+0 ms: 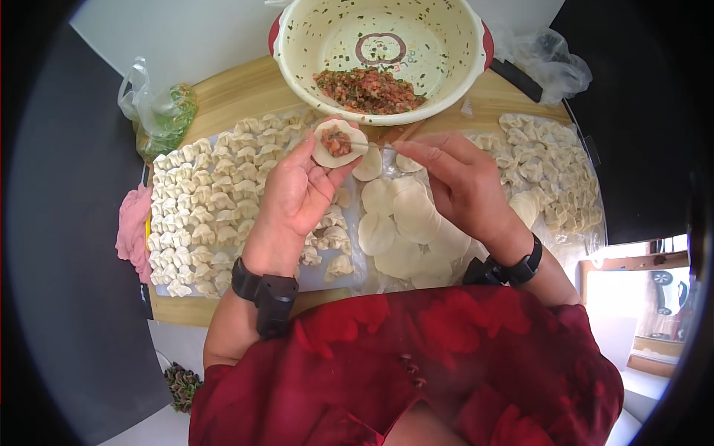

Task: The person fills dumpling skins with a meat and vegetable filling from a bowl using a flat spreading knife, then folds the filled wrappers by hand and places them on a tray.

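A round dough wrapper (358,141) with a lump of meat filling (335,143) on it rests in my left hand (303,186), whose fingers curl up around its edge. Thumb and fingers of my right hand (465,182) pinch a thin metal utensil (381,146), and its tip reaches the filling. Below my hands, flat round wrappers (413,208) lie overlapping on clear plastic. Beyond them stands a large white bowl (439,44) with red handles, holding minced filling (370,91) at its near side.
Rows of folded dumplings (212,201) cover a board at the left, and more dumplings (547,171) lie at the right. A plastic bag of greens (162,123) sits at the back left. A black handle (517,79) and crumpled plastic (547,63) are right of the bowl.
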`<state>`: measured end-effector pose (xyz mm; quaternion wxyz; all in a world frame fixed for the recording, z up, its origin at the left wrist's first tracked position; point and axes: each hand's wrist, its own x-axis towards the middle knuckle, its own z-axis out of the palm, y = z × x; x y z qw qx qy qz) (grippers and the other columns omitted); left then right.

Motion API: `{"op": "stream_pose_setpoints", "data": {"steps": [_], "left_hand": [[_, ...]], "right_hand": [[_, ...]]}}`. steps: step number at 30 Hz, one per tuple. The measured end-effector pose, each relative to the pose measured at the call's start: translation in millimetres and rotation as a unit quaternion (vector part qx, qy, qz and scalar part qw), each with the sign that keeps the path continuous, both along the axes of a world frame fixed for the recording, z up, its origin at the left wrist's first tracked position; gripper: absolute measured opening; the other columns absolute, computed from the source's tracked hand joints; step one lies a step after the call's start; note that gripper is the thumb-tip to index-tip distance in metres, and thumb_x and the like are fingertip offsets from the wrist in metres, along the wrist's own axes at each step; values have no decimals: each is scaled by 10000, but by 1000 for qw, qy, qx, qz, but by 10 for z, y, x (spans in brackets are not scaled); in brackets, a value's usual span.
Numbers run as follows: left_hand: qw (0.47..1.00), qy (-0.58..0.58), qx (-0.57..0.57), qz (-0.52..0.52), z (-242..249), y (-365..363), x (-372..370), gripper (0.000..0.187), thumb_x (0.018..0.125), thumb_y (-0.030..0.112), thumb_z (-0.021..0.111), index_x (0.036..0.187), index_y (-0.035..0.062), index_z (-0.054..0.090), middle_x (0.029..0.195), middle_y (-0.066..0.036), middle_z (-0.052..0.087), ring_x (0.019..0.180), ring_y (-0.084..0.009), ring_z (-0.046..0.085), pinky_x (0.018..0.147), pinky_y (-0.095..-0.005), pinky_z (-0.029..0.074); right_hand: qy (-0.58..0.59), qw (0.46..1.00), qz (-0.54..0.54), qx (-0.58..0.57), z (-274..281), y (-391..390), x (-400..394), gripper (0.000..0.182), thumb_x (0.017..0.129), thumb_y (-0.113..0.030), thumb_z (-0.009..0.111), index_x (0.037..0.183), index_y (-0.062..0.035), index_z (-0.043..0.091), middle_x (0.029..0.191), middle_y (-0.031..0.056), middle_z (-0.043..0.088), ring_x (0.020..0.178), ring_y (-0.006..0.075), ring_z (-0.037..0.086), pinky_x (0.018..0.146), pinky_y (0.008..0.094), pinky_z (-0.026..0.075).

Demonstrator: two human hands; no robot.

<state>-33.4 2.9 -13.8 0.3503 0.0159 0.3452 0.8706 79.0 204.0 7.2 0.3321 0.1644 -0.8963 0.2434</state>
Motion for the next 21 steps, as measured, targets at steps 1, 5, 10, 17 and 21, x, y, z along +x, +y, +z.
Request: {"op": "stream_pose_setpoints", "data": {"steps": [1, 5, 10, 17, 21], "left_hand": [[1000, -10, 3, 5, 1, 1, -4, 386, 1042, 217, 358, 1310, -50, 434, 1296, -187, 547, 1210, -290, 543, 1052, -451, 455], [1000, 14, -10, -21, 11, 15, 17, 419, 1048, 231, 347, 1354, -54, 369, 1355, -197, 500, 1249, -289, 513, 1077, -441, 440], [1000, 4, -18, -17, -1, -7, 11, 398, 1042, 222, 365, 1321, -59, 408, 1307, -195, 536, 1204, -295, 547, 1038, -445, 472], [999, 5, -33, -30, -2, 20, -14, 387, 1041, 217, 366, 1300, -65, 425, 1270, -195, 556, 1175, -303, 569, 1005, -465, 494], [998, 16, -43, -41, 70, 41, -17, 395, 1044, 228, 362, 1313, -56, 414, 1275, -197, 551, 1174, -306, 569, 1004, -465, 495]], "right_hand": [[-8, 1000, 0, 15, -9, -7, 22, 460, 695, 92, 593, 1112, -92, 660, 934, 75, 661, 856, 283, 635, 705, 374, 538], [-40, 999, 9, 14, -10, -68, 38, 499, 693, 162, 565, 1118, -75, 675, 983, 111, 677, 888, 272, 653, 743, 355, 540], [-14, 1000, 16, 8, 0, -56, 14, 433, 696, 94, 593, 1080, -89, 673, 949, 89, 664, 867, 280, 643, 682, 365, 535], [-20, 999, 24, -36, 96, 13, -61, 454, 706, 132, 569, 1088, -89, 677, 950, 110, 666, 870, 295, 644, 706, 370, 536], [-27, 998, 35, -48, 50, 40, -128, 459, 712, 138, 564, 1090, -96, 678, 950, 107, 665, 876, 300, 640, 736, 374, 533]]}}
